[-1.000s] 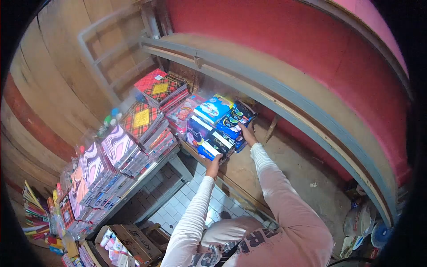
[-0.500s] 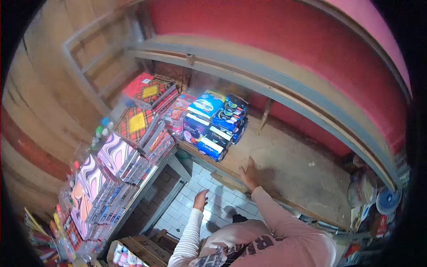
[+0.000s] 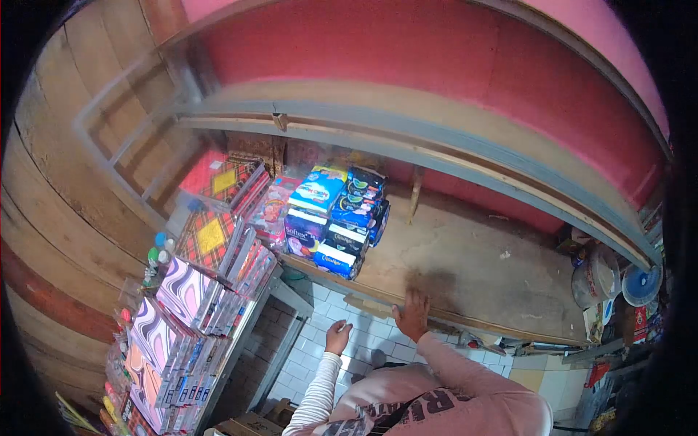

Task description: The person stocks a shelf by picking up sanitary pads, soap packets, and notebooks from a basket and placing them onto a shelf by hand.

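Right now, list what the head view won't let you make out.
- Packs, head view: fine print too small to read.
- Right hand, head view: its own back hides the palm, so contact with the shelf is unclear.
- Books, head view: top ones hide the covers beneath.
- Carton, head view: mostly cut off by the lower edge, contents unseen.

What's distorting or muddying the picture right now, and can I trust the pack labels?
Head view, overall: strong fisheye, bowing the upper shelf and blacking out the corners; head view, upper left: haze softening the metal frame; head view, centre: dark shadow just beyond the right hand; head view, packs: large lettering partly readable, small print not.
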